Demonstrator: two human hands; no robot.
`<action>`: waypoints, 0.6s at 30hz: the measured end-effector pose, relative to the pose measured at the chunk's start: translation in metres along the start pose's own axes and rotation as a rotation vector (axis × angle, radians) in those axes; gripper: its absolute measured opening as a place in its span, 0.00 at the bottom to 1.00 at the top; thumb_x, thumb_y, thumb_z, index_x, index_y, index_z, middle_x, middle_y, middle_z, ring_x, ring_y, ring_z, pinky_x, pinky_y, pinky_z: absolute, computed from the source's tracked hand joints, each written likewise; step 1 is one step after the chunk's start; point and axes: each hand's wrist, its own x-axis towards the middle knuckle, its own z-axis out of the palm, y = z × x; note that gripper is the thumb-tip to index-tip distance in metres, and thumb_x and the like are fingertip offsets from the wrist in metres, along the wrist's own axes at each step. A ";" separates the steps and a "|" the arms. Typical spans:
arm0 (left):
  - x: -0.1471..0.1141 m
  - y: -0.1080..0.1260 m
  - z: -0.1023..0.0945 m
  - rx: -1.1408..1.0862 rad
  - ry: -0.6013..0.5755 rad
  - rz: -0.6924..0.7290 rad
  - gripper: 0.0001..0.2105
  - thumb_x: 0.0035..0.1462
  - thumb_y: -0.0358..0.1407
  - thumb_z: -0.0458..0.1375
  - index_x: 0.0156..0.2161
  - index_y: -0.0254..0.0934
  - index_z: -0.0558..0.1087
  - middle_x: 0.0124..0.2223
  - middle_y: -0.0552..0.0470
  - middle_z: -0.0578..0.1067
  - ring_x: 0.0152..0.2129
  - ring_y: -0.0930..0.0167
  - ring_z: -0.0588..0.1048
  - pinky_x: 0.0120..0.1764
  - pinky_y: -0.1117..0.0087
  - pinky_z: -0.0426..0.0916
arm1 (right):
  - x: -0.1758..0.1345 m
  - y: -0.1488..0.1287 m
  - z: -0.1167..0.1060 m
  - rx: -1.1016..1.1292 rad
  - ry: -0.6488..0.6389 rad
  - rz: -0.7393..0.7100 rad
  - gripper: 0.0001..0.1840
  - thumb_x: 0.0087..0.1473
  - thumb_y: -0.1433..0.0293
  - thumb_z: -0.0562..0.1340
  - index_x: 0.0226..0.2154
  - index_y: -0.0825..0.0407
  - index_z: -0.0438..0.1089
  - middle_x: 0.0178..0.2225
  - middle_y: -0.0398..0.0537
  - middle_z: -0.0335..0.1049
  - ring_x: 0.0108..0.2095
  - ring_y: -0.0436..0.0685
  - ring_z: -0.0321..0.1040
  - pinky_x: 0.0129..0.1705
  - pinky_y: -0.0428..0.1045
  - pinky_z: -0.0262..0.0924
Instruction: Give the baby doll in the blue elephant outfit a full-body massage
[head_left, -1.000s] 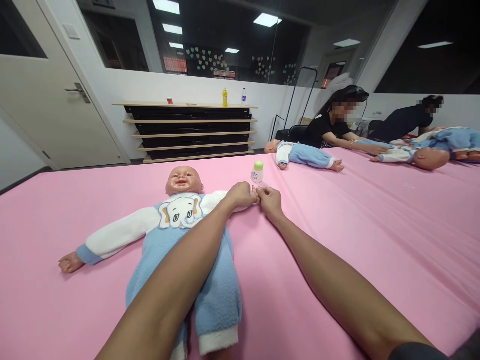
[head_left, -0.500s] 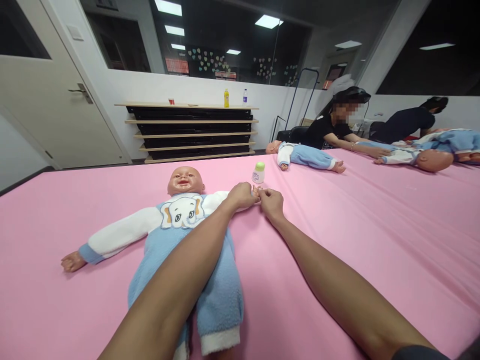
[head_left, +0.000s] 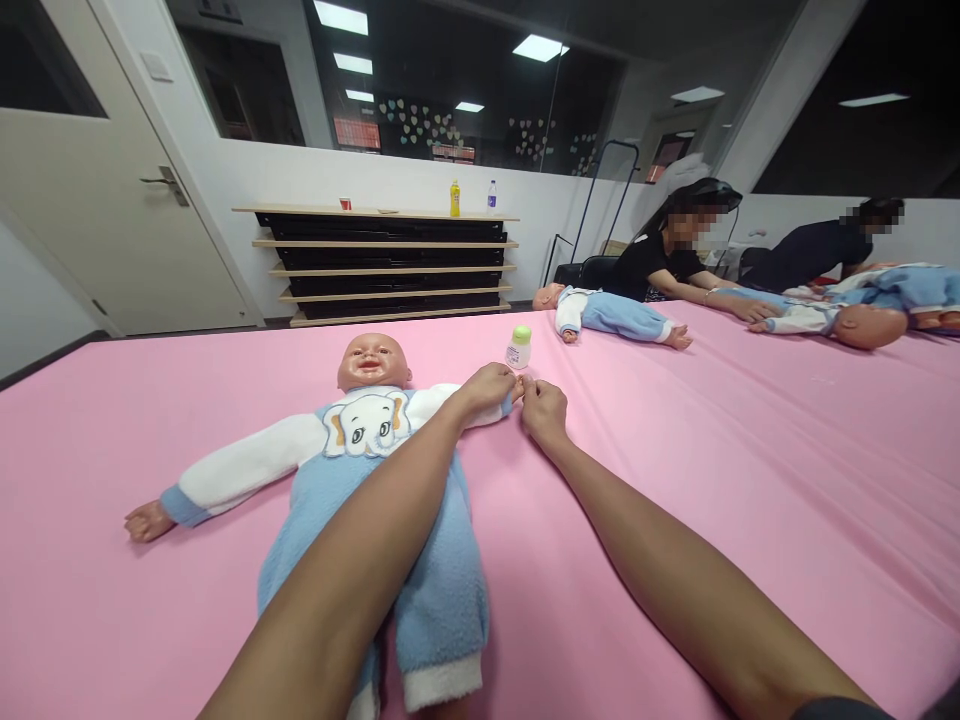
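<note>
A baby doll (head_left: 427, 560) in a blue and white suit with an elephant on its chest lies face up before me. Its arm on the right is stretched out to the side. My left hand (head_left: 489, 388) is closed around the doll's wrist and hand at the end of that arm. Opposite it, my right hand (head_left: 545, 408) pinches at the doll's small fingers, thumb and fingertips together. The doll's hand is mostly hidden between my hands. Just behind them stands a small bottle (head_left: 518, 350) with a green cap and a label.
Pink sheeting (head_left: 675, 440) covers the table. Farther right lie another doll (head_left: 619, 312) and a third doll (head_left: 825, 320), which a co-worker (head_left: 667, 250) touches. A second person (head_left: 810, 245) leans over at far right. Stacked boards (head_left: 382, 245) holding bottles stand by the wall.
My hands stay at the doll's hand with only slight finger shifts; the doll's blue cuff shows more now. The person at far right has turned their head.
</note>
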 end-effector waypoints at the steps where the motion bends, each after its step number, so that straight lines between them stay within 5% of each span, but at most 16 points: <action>1: 0.001 -0.001 0.000 -0.014 0.018 -0.007 0.13 0.59 0.36 0.49 0.29 0.33 0.72 0.30 0.48 0.76 0.25 0.73 0.72 0.28 0.74 0.62 | 0.000 -0.001 0.000 0.002 -0.004 -0.001 0.29 0.60 0.48 0.53 0.18 0.49 0.63 0.19 0.46 0.67 0.23 0.55 0.59 0.27 0.49 0.47; 10: 0.009 -0.006 0.001 -0.023 0.178 -0.084 0.15 0.61 0.40 0.50 0.29 0.34 0.71 0.28 0.49 0.74 0.23 0.73 0.69 0.27 0.73 0.59 | -0.005 -0.009 -0.002 0.174 -0.147 -0.127 0.21 0.57 0.51 0.58 0.29 0.51 0.70 0.27 0.45 0.72 0.28 0.54 0.64 0.32 0.47 0.56; 18: 0.005 -0.002 0.003 -0.057 0.112 -0.038 0.13 0.58 0.37 0.52 0.27 0.33 0.73 0.25 0.49 0.74 0.22 0.73 0.69 0.28 0.74 0.61 | -0.003 0.000 0.005 0.257 -0.127 0.016 0.26 0.58 0.48 0.54 0.24 0.51 0.68 0.22 0.45 0.72 0.23 0.54 0.67 0.29 0.47 0.60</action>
